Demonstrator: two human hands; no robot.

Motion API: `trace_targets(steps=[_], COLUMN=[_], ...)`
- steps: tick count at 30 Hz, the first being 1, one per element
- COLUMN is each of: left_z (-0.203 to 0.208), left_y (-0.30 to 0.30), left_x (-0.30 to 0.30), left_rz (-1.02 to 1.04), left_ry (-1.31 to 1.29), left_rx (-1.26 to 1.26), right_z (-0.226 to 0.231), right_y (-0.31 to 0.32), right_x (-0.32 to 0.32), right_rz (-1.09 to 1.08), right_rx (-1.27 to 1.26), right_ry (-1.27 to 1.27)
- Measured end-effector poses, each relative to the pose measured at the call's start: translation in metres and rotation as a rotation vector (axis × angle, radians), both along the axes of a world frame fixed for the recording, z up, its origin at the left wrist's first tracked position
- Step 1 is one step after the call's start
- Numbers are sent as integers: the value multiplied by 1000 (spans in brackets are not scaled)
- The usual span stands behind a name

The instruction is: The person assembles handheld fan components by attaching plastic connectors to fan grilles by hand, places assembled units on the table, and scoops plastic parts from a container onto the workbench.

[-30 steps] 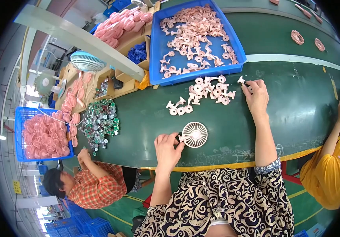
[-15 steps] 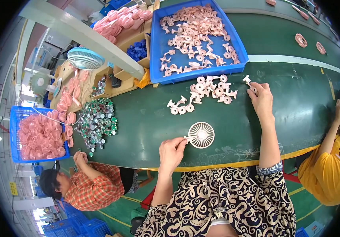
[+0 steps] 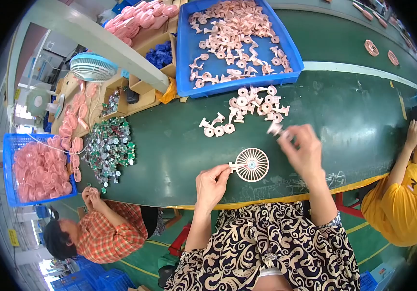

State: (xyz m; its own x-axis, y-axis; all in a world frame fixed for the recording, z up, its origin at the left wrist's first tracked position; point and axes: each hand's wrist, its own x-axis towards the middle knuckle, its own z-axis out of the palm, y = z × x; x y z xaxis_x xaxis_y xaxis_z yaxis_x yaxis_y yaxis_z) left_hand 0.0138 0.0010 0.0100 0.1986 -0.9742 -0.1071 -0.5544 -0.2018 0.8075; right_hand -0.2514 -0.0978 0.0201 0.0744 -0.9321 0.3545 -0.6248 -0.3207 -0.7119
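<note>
My left hand [image 3: 212, 185] pinches the short stem of a round, pale pink fan grille [image 3: 252, 165] with thin spokes, just above the green table. To its upper right, my right hand [image 3: 304, 149] is closed on a small pale pink plastic bracket [image 3: 274, 128] with a flared end. Part of that bracket is hidden by the fingers, and motion blurs it a little. Beyond both hands lies a loose heap of similar pink brackets [image 3: 241, 101] with ring-shaped ends.
A blue tray [image 3: 297, 72] of many pink brackets stands at the back. At left are a pile of small circuit boards [image 3: 108, 150] and a blue basket [image 3: 9, 169] of pink fan casings. Co-workers sit at both sides; one wears a plaid shirt [image 3: 113, 233], another a yellow shirt [image 3: 396, 206].
My right hand has swung left and nearer, carrying the bracket from the right of the heap toward the grille. My left hand keeps its hold, with the grille slightly shifted and turned.
</note>
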Motion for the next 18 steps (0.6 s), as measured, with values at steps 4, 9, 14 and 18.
trace_targets(steps=[4, 9, 14, 18], left_z=[-2, -2, -5, -5], left_y=[-5, -5, -5, -6], left_x=[-4, -6, -3, 0], left_rz=[-18, -35, -64, -83], left_ry=[3, -27, -98, -123], left_rx=[-76, -125, -124, -105], right_z=[3, -19, -25, -25], right_y=[35, 43, 41, 42], right_x=[37, 49, 54, 59], right_rz=[318, 386, 429, 431], right_rx=[-98, -96, -94, -74], right_ry=[-18, 188, 292, 379])
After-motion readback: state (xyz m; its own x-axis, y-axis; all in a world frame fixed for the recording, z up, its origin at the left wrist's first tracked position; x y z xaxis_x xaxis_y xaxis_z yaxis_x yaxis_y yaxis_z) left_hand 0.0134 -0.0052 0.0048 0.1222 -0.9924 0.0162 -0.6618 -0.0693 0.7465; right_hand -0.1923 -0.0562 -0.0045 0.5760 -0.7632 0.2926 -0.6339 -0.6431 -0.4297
